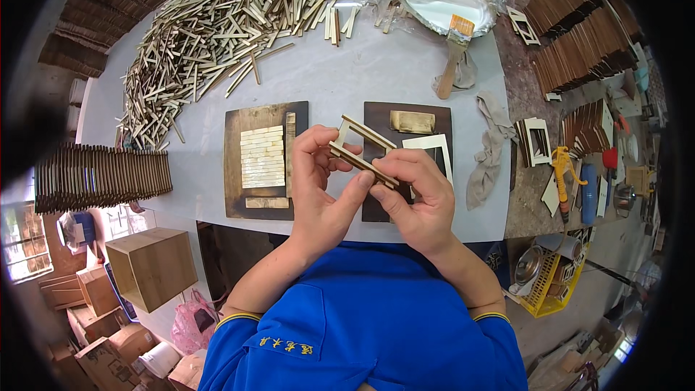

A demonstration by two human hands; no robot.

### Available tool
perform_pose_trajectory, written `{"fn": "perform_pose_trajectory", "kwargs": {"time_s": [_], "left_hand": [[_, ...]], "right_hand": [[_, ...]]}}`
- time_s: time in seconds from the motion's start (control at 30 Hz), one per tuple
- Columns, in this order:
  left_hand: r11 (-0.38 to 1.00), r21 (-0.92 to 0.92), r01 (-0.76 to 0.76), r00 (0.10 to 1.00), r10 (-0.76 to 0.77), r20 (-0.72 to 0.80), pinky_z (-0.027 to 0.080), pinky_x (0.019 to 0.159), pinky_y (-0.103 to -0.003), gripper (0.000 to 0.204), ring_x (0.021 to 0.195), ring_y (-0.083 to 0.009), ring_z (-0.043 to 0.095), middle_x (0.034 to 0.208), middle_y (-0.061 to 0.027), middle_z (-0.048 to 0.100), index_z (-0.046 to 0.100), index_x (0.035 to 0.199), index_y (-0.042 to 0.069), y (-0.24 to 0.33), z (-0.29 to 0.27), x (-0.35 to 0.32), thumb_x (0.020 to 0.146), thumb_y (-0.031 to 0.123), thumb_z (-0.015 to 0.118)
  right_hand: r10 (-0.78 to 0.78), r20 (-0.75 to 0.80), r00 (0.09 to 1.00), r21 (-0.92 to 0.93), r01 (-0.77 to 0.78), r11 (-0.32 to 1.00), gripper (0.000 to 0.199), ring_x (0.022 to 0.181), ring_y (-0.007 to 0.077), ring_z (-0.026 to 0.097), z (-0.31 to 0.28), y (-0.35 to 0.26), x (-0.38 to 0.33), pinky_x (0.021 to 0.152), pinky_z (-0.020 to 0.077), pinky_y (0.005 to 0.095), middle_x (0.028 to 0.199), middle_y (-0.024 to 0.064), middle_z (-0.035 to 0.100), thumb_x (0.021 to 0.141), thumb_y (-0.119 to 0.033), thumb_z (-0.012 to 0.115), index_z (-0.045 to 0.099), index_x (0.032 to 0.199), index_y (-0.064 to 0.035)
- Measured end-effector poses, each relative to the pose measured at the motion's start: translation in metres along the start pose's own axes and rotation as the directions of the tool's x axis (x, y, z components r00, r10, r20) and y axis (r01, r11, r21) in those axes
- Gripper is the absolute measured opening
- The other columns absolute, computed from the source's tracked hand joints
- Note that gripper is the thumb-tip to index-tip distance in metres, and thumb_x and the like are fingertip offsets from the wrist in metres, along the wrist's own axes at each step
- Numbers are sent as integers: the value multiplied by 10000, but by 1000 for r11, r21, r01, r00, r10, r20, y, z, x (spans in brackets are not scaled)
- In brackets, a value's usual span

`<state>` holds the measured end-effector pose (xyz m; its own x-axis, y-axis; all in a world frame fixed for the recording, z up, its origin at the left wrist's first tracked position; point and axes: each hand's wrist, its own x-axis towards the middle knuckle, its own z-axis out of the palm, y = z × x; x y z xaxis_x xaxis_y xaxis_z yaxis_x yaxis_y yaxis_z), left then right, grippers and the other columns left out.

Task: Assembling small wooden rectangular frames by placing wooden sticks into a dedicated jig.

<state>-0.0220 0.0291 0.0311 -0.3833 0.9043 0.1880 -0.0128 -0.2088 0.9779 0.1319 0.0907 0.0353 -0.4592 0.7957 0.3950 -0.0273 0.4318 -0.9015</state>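
Note:
In front of my chest I hold a small pale wooden frame [355, 161], tilted, with long side bars and an opening between them. My left hand [322, 199] grips its left end and near bar, the thumb against the near edge. My right hand [420, 199] pinches its right end between thumb and fingers. Beneath my hands, at the right, lies a dark board [375, 116] with a wooden block [413, 122] and a cream frame [436, 146] on it, partly covered by my fingers. To the left is another board [235, 145] carrying a row of light strips [262, 158].
A large heap of thin wooden sticks [224, 18] spreads over the far left table. At the far right are a plastic-wrapped white bowl [449, 7], a brush [455, 54] and a grey rag [486, 159]. Stacked frames [101, 177] stand at the left edge; a yellow glue gun [562, 170] lies right.

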Motion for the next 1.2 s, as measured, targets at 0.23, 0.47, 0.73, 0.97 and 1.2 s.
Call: {"fn": "perform_pose_trajectory", "kwargs": {"time_s": [0.23, 0.47, 0.73, 0.97, 1.2], "left_hand": [[999, -44, 22, 1000, -21, 20, 497, 972, -327, 523, 1191, -237, 603, 1454, -135, 423, 443, 1432, 40, 1, -3, -1, 942, -18, 615], [998, 26, 60, 996, -62, 70, 507, 948, -311, 391, 1136, -196, 603, 1420, -145, 523, 519, 1367, 5, 5, -20, 0, 986, 20, 604], [995, -29, 94, 995, -93, 30, 521, 964, -305, 281, 1067, -183, 643, 1370, -182, 640, 570, 1289, -16, 18, -27, 2, 1016, 31, 618], [998, -4, 58, 997, -58, 46, 536, 950, -297, 218, 1039, -182, 665, 1339, -197, 668, 582, 1236, -20, 11, -31, 1, 1025, 19, 621], [998, 3, 60, 997, -60, 38, 537, 937, -292, 207, 1024, -175, 663, 1338, -196, 666, 589, 1222, -19, 9, -31, 1, 1025, 29, 627]], "right_hand": [[40, 18, 999, -16, -39, 999, 279, 931, 189, 619, 0, -5, -3, 772, 496, 276, 1169, 105, 678, 882, -64, 798, 719, 1148, -28], [18, -2, 1000, -67, -18, 998, 282, 921, 200, 618, -6, 0, -3, 772, 503, 284, 1169, 109, 678, 873, -52, 794, 720, 1144, -28], [-83, -3, 997, -140, 82, 987, 274, 890, 203, 611, -5, 1, -2, 743, 508, 285, 1166, 110, 676, 871, -34, 780, 719, 1138, -24], [-113, 1, 994, -166, 111, 980, 268, 871, 196, 606, -4, 0, -2, 721, 508, 280, 1160, 110, 674, 874, -28, 774, 718, 1136, -21], [-103, -1, 995, -140, 102, 985, 268, 856, 185, 599, -3, 3, -1, 708, 503, 275, 1152, 102, 670, 871, -20, 778, 726, 1134, -23]]}}
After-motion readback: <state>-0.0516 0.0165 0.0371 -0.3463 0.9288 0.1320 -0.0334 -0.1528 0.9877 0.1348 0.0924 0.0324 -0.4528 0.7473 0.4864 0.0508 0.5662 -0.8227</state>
